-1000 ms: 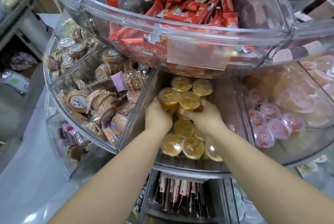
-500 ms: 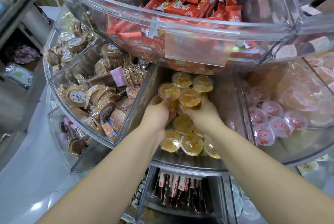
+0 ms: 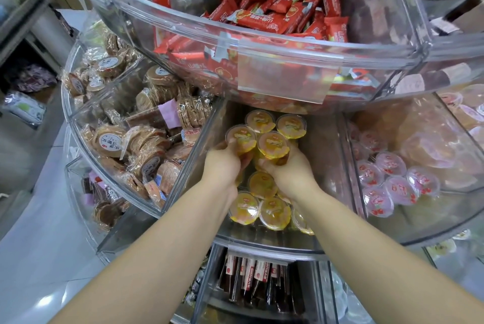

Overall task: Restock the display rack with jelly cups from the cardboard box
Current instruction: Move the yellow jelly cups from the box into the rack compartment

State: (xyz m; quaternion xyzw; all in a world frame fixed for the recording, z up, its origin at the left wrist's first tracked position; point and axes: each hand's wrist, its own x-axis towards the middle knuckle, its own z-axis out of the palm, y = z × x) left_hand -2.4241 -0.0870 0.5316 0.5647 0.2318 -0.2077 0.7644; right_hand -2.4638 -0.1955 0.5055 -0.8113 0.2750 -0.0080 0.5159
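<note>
Left hand gripping a yellow jelly cup, right hand gripping another yellow cup, hands close together inside the clear display rack middle compartment, more yellow cups just below them, lid print unreadable, red snack packets with Chinese writing above

Clear rack tier under jelly cups

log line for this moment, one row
stage: placing | left hand: holds yellow jelly cup | right hand: holds yellow jelly cup | location: middle-tier compartment | box: not in view
</note>
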